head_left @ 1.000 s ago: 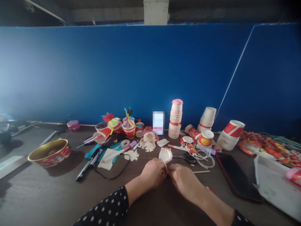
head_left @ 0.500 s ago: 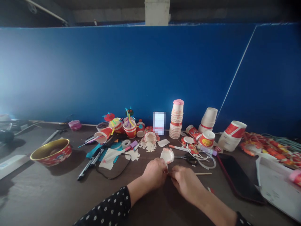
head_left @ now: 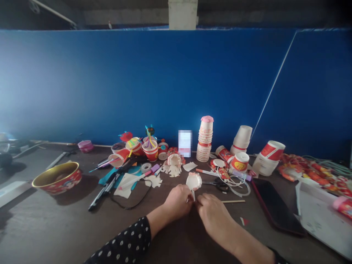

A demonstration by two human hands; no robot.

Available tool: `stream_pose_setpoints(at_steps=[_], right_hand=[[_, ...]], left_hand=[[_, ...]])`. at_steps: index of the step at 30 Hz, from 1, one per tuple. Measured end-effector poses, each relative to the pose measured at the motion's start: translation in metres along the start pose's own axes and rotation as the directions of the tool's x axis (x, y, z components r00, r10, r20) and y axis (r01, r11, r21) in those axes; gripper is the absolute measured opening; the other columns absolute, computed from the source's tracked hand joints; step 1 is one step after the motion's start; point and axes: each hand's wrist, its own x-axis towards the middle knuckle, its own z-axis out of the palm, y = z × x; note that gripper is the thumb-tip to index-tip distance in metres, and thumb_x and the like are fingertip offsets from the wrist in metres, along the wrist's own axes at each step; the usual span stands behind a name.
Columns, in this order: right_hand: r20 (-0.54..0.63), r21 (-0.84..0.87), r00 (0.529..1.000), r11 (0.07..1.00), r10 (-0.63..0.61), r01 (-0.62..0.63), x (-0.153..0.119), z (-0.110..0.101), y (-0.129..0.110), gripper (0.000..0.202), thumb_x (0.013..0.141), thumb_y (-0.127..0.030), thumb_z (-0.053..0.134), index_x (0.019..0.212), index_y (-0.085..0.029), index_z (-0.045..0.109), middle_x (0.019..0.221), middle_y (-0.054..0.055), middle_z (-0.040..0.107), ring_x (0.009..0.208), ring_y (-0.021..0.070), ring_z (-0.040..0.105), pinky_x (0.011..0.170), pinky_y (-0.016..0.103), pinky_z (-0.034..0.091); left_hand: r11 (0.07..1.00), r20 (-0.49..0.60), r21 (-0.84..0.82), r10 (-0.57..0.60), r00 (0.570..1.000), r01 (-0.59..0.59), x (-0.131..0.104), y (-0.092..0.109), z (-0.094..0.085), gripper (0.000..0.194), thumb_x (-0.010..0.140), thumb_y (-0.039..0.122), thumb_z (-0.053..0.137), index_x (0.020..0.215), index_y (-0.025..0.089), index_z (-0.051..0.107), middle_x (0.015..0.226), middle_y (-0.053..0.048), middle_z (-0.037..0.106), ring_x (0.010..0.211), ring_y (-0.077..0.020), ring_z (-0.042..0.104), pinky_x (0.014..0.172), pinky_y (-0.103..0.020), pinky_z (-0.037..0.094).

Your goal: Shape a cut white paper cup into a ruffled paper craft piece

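White paper forms a shallow round cup piece with a curled, pink-marked rim (head_left: pixel 193 180) just beyond the hands, above the dark brown tabletop (head_left: pixel 115 234). A narrow white paper strip (head_left: pixel 193 195) shows at its near edge, between the hands. The left hand's (head_left: pixel 179 200) fingers are curled closed, seemingly pinching the piece's near edge to steady it. The right hand's (head_left: pixel 213 212) fingers bunch beside the strip, probably for fine work there; whether they grip it I cannot tell, since knuckles hide the fingertips. Black-handled scissors (head_left: pixel 220 184) lie close by, perhaps for easy reach. The pixelated upright rectangle (head_left: pixel 185 143) is unreadable, and the frame crops the white tray (head_left: pixel 324 216).
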Motion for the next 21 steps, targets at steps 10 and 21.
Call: stream_pose_setpoints(at_steps=[10,21], right_hand=[[0.075,-0.029,0.997,0.999,-0.012,0.014,0.002,-0.010,0.000,0.029,0.083,-0.002,0.042,0.089,-0.012,0.068,0.088,0.010,0.065,0.088,0.0207,0.056,0.080,0.032,0.037],[-0.043,-0.116,0.999,0.993,-0.029,0.024,0.005,0.003,0.002,0.022,0.082,-0.004,0.048,0.088,-0.013,0.068,0.084,0.007,0.065,0.082,0.0197,0.056,0.073,0.033,0.036]], left_hand=[[0.997,-0.030,-0.068,-0.023,0.999,0.021,0.001,-0.005,0.003,0.016,0.071,0.011,0.051,0.070,0.015,0.066,0.075,-0.004,0.066,0.075,-0.0171,0.059,0.071,-0.024,0.044],[0.990,-0.032,-0.139,0.037,0.999,-0.041,0.000,-0.005,-0.009,0.026,0.070,0.002,0.047,0.078,0.015,0.068,0.081,-0.004,0.067,0.075,-0.0153,0.061,0.070,-0.021,0.044]])
